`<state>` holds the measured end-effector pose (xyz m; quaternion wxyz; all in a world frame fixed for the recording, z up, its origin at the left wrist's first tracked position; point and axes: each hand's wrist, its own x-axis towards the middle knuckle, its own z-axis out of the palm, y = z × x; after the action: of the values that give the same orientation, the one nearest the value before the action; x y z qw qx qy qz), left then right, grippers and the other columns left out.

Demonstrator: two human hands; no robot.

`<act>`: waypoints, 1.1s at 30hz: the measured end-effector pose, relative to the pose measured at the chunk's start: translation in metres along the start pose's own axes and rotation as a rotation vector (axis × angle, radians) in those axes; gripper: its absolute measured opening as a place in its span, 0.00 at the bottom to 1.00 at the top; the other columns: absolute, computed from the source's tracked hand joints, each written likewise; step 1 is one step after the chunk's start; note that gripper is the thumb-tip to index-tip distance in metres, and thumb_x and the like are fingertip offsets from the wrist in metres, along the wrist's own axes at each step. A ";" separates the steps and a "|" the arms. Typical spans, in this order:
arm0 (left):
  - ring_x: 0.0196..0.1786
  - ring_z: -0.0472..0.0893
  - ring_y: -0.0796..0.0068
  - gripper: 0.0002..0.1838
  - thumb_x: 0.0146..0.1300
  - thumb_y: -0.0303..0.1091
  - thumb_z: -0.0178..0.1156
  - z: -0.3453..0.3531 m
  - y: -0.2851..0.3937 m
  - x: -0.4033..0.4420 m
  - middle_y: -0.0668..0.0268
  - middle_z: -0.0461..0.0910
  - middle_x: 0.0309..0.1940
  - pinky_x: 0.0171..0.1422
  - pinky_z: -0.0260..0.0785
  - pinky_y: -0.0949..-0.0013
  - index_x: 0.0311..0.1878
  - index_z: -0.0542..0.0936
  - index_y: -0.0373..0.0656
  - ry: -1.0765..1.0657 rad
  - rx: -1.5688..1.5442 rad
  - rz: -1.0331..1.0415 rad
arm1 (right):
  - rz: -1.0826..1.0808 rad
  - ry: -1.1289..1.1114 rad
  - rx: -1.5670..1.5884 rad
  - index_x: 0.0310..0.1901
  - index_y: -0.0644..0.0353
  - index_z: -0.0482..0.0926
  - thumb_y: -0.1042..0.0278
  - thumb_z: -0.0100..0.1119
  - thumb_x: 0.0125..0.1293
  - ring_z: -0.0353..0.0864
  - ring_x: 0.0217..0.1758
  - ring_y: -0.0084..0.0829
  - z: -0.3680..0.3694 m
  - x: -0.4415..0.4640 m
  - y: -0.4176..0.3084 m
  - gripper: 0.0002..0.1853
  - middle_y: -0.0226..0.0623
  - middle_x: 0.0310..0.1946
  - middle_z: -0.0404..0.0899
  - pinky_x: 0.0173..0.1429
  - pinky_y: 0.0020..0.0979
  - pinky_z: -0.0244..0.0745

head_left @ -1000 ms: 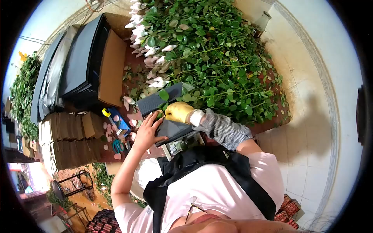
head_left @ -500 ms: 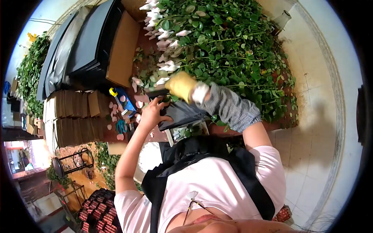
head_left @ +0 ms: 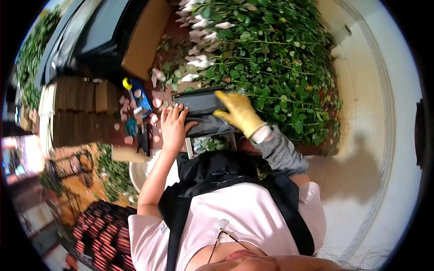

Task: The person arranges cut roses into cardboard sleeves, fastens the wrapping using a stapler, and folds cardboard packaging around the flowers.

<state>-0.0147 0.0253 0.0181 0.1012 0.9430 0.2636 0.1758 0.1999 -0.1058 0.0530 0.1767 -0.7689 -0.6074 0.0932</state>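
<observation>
Two hands [head_left: 173, 129], black wrap [head_left: 199, 102] beneath, leafy stems [head_left: 275, 67]

Hands [head_left: 174, 128] flank dark sheeting [head_left: 199, 101] beside leafy stems [head_left: 275, 72].

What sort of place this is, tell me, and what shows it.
Probably a flower-packing workroom: leafy stems, seemingly roses, lie massed on a worktable, with folded cardboard stacked nearby and teal-handled scissors among loose pink petals.
</observation>
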 end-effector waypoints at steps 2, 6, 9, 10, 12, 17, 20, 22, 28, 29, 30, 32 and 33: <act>0.56 0.78 0.63 0.22 0.52 0.47 0.71 0.003 0.008 -0.009 0.63 0.81 0.52 0.75 0.55 0.51 0.43 0.81 0.41 0.054 0.014 -0.068 | 0.079 -0.121 0.042 0.62 0.58 0.74 0.51 0.67 0.63 0.82 0.42 0.43 0.002 -0.016 0.026 0.30 0.42 0.37 0.82 0.50 0.41 0.77; 0.60 0.76 0.63 0.21 0.51 0.44 0.72 0.009 0.015 -0.013 0.64 0.80 0.52 0.74 0.56 0.49 0.42 0.81 0.40 0.144 0.048 -0.101 | 0.097 -0.044 -0.051 0.60 0.56 0.76 0.53 0.61 0.67 0.83 0.48 0.44 -0.010 -0.016 0.032 0.24 0.44 0.42 0.84 0.54 0.45 0.76; 0.61 0.75 0.60 0.20 0.51 0.43 0.73 0.016 0.007 -0.014 0.62 0.80 0.53 0.73 0.57 0.49 0.43 0.81 0.40 0.151 -0.066 -0.097 | 0.013 0.031 0.267 0.58 0.55 0.78 0.61 0.64 0.66 0.84 0.40 0.44 -0.047 0.029 -0.033 0.20 0.46 0.38 0.84 0.45 0.45 0.79; 0.62 0.75 0.58 0.19 0.53 0.40 0.72 0.012 0.004 -0.014 0.61 0.79 0.53 0.72 0.58 0.50 0.44 0.80 0.40 0.134 -0.134 -0.085 | -0.082 0.024 0.418 0.59 0.55 0.78 0.63 0.64 0.66 0.84 0.38 0.46 -0.043 0.039 -0.043 0.20 0.48 0.37 0.83 0.43 0.45 0.79; 0.67 0.72 0.55 0.17 0.59 0.35 0.67 0.012 -0.007 -0.024 0.59 0.77 0.59 0.72 0.59 0.52 0.51 0.80 0.40 0.086 -0.236 -0.067 | -0.229 -0.159 0.484 0.62 0.53 0.77 0.59 0.62 0.66 0.83 0.38 0.48 0.019 0.046 -0.030 0.23 0.49 0.37 0.83 0.43 0.47 0.78; 0.69 0.70 0.50 0.20 0.65 0.28 0.61 0.005 -0.053 -0.077 0.52 0.74 0.64 0.73 0.61 0.55 0.60 0.77 0.40 0.116 -0.643 -0.419 | -0.277 -0.336 0.182 0.63 0.46 0.77 0.60 0.60 0.68 0.82 0.39 0.42 0.032 0.042 -0.040 0.21 0.39 0.35 0.84 0.47 0.43 0.76; 0.56 0.75 0.46 0.24 0.59 0.33 0.69 0.021 -0.124 -0.117 0.49 0.77 0.51 0.62 0.68 0.52 0.57 0.77 0.36 0.229 -0.028 -0.583 | -0.290 -0.261 0.311 0.62 0.49 0.78 0.65 0.61 0.67 0.82 0.39 0.42 0.039 0.042 -0.036 0.22 0.39 0.34 0.84 0.47 0.43 0.76; 0.54 0.76 0.45 0.33 0.50 0.42 0.76 0.030 -0.147 -0.141 0.48 0.76 0.49 0.57 0.71 0.51 0.58 0.76 0.39 0.019 0.124 -0.733 | -0.278 -0.277 0.313 0.62 0.49 0.79 0.66 0.61 0.67 0.82 0.40 0.41 0.041 0.043 -0.035 0.21 0.39 0.35 0.84 0.48 0.42 0.76; 0.47 0.83 0.61 0.28 0.56 0.38 0.69 0.010 -0.163 -0.131 0.52 0.81 0.46 0.49 0.75 0.62 0.59 0.75 0.37 -0.144 -0.544 -0.949 | -0.268 -0.243 0.357 0.59 0.48 0.80 0.65 0.61 0.67 0.83 0.40 0.42 0.041 0.044 -0.034 0.18 0.37 0.38 0.85 0.46 0.42 0.78; 0.45 0.81 0.72 0.24 0.61 0.37 0.65 0.009 -0.169 -0.132 0.59 0.80 0.46 0.49 0.73 0.66 0.58 0.75 0.36 -0.221 -0.775 -1.098 | -0.259 -0.265 0.366 0.59 0.49 0.81 0.66 0.61 0.67 0.84 0.41 0.42 0.036 0.046 -0.038 0.18 0.38 0.39 0.86 0.47 0.42 0.78; 0.45 0.80 0.73 0.24 0.62 0.36 0.64 0.005 -0.160 -0.129 0.61 0.79 0.46 0.50 0.73 0.68 0.59 0.74 0.36 -0.174 -0.964 -1.118 | -0.238 -0.286 0.330 0.58 0.49 0.81 0.67 0.62 0.66 0.84 0.42 0.42 0.033 0.047 -0.040 0.18 0.39 0.41 0.85 0.48 0.41 0.78; 0.45 0.78 0.75 0.26 0.63 0.30 0.59 -0.021 -0.113 -0.109 0.65 0.78 0.46 0.52 0.72 0.70 0.65 0.69 0.37 -0.058 -1.256 -1.096 | -0.221 -0.301 0.322 0.58 0.49 0.81 0.67 0.62 0.66 0.84 0.42 0.42 0.029 0.048 -0.043 0.18 0.38 0.40 0.86 0.47 0.42 0.78; 0.47 0.77 0.75 0.30 0.61 0.26 0.57 -0.022 -0.093 -0.102 0.66 0.77 0.47 0.52 0.73 0.70 0.68 0.66 0.39 0.013 -1.322 -1.052 | -0.209 -0.317 0.312 0.58 0.49 0.81 0.67 0.62 0.66 0.84 0.41 0.42 0.029 0.048 -0.044 0.18 0.38 0.39 0.86 0.47 0.42 0.78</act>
<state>-0.1477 0.0513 -0.0165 0.6994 0.4431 0.5116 0.2295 0.1612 -0.0462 0.0466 0.2044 -0.6410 -0.6820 0.2867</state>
